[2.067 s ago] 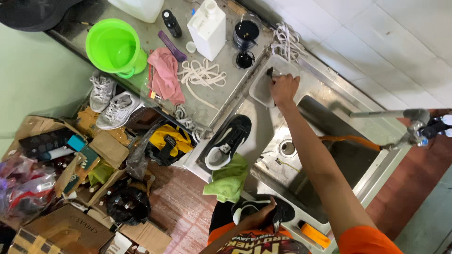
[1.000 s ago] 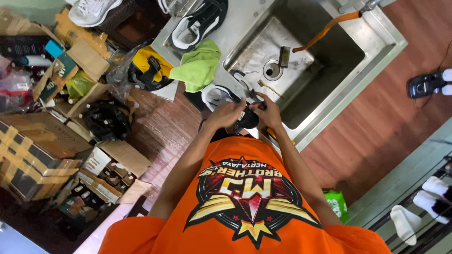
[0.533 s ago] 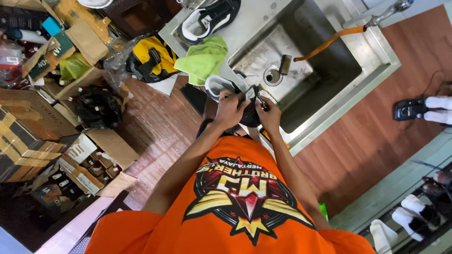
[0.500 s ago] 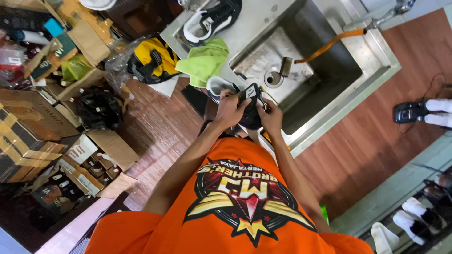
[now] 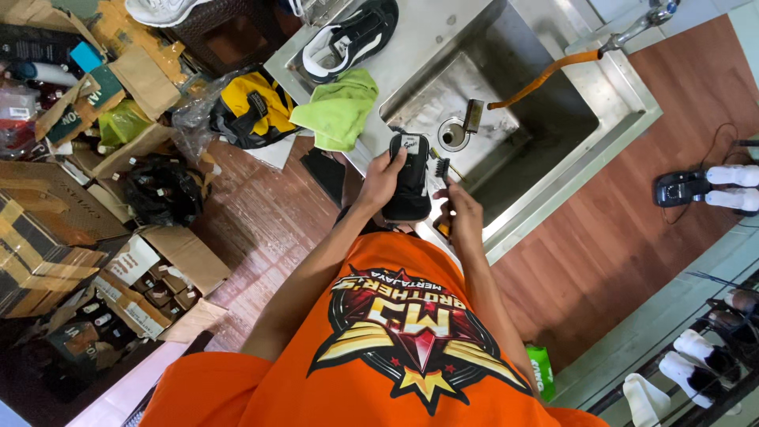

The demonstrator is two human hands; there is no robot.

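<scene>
Black shoe [image 5: 409,178] is held up in front of the orange shirt [image 5: 395,340], just over the near rim of the steel sink [image 5: 545,103], with a small white label showing near its top end. The left hand [image 5: 381,180] is wrapped around the shoe's side, fingers curled against it. The right hand [image 5: 461,215] is closed around the handle of a small brush [image 5: 441,168], whose dark bristle head is set beside the shoe's edge. On the steel bench [image 5: 443,32] beside the sink, a second black and white shoe [image 5: 348,39] is laid on its side, with a green cloth [image 5: 340,111] draped over the bench edge next to it. An orange hose [image 5: 545,75] is hung into the sink basin. On the floor to the left, a yellow and black bag [image 5: 249,107] is seen near brown cardboard boxes [image 5: 47,229], some open and taped. A green packet [image 5: 540,370] with white print is lying on the wooden floor at lower right.
</scene>
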